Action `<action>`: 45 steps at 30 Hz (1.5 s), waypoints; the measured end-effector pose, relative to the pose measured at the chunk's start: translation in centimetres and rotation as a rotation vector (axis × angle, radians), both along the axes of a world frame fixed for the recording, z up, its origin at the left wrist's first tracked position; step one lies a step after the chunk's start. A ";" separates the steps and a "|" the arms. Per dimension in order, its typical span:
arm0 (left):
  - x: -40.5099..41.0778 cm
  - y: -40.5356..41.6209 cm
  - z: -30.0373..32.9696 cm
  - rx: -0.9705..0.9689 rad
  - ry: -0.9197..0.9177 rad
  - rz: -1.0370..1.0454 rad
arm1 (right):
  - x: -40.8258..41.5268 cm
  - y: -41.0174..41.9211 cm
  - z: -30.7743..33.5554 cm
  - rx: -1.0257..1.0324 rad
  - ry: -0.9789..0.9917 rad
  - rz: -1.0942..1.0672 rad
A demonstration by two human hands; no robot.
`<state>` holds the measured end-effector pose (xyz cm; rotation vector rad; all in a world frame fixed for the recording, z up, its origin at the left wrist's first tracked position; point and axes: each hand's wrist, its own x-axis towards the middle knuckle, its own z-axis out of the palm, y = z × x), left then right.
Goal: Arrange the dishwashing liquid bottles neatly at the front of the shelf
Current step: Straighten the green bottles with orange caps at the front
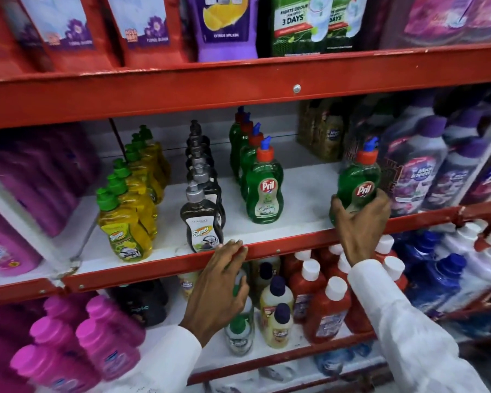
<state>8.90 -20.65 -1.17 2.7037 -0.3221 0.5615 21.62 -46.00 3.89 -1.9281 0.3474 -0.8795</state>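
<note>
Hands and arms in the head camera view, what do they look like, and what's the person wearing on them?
Both hands are bare, with no gloves; no rings or watch show. The left hand and the right hand each come out of a long white sleeve that reaches the wrist. The left sleeve and right sleeve look like plain, loose fabric, without visible markings.

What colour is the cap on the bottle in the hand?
Orange-red cap with a blue tip, in the head view.
</note>
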 end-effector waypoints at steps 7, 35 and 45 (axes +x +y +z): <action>0.0 0.0 0.1 -0.055 -0.012 0.006 | -3.3 7.4 0.8 -0.162 -0.034 0.246; 5.2 -3.6 4.2 -0.482 0.011 0.228 | -0.9 4.1 -0.4 -0.273 0.201 0.936; 6.3 -4.4 3.9 -0.589 0.031 0.203 | -0.5 3.2 -0.6 -0.249 0.185 0.906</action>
